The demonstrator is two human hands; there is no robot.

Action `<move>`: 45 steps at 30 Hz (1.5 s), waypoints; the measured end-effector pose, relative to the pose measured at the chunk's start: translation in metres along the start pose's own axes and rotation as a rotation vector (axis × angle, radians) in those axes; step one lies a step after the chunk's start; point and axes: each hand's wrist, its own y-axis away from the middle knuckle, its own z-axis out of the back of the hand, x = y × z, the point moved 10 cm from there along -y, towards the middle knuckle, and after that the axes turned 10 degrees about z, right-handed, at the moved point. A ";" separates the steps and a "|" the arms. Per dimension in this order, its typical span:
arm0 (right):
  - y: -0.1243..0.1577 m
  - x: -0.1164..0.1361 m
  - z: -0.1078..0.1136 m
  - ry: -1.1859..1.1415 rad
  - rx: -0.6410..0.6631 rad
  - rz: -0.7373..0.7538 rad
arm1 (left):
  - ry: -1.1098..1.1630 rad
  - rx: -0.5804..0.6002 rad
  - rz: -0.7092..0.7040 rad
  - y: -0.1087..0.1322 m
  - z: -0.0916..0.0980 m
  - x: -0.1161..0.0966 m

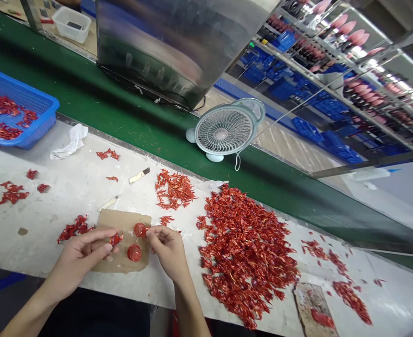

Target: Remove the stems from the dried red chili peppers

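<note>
Bench: the white bench (62, 199) runs across in front of you, strewn with red scraps (10, 194).

Belt: a green belt (129, 126) runs along the bench's far edge.

Steel panel: a tilted steel panel (171, 47) stands over the belt, straight ahead of you.

Racks: off to the far right, metal racks (318, 84) hold blue crates (307, 130) and rows of pink items too blurred to identify.

Main heap: the largest red heap (244, 252) lies just right of your right hand.

Basket: a blue basket (20, 107) at the far left holds more red scraps.

Fan: a pale desk fan (225, 128) stands on the belt.

Small heap: a smaller red heap (174, 189) sits beyond your hands, toward the belt.

Cardboard: your hands work over a cardboard sheet (122, 220) on the bench.

Left hand: your left hand (76, 257) is closed in a pinch, thumb and fingers on a crumpled red piece (115, 239).

Right hand: your right hand (167, 250) is also nearly closed, its fingertips (149, 232) pinching the edge of a red disc (139, 229) above the cardboard.

Second disc: another red disc (134, 252) lies on the cardboard, between your hands and touching neither.

Blades: two small craft knives (139, 175) lie on the bench beyond the cardboard.

Rag: a crumpled white rag (71, 141) lies near the basket.
</note>
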 end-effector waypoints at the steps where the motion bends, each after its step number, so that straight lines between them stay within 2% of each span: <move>1: 0.000 -0.001 -0.001 -0.032 0.008 -0.008 | 0.000 0.007 -0.001 -0.001 -0.003 0.000; 9: 0.013 -0.005 -0.013 -0.394 0.054 -0.136 | 0.032 0.022 -0.021 -0.009 -0.027 0.001; 15: 0.022 0.009 -0.024 -0.340 0.090 -0.064 | 0.115 0.117 -0.032 -0.011 -0.045 0.012; 21: 0.024 0.026 -0.024 -0.187 0.028 0.031 | 0.080 0.060 -0.024 -0.009 -0.042 0.013; 27: 0.029 0.032 -0.022 -0.131 -0.024 0.080 | 0.088 0.035 -0.035 -0.009 -0.043 0.014; 34: 0.033 0.036 -0.021 -0.065 -0.022 0.160 | 0.084 -0.005 -0.027 -0.008 -0.041 0.012; 41: 0.036 0.026 -0.024 -0.217 -0.067 0.082 | 0.045 -0.039 -0.056 -0.005 -0.043 0.004; 45: 0.037 0.028 -0.020 -0.211 -0.124 0.117 | 0.018 -0.079 -0.116 -0.004 -0.043 0.004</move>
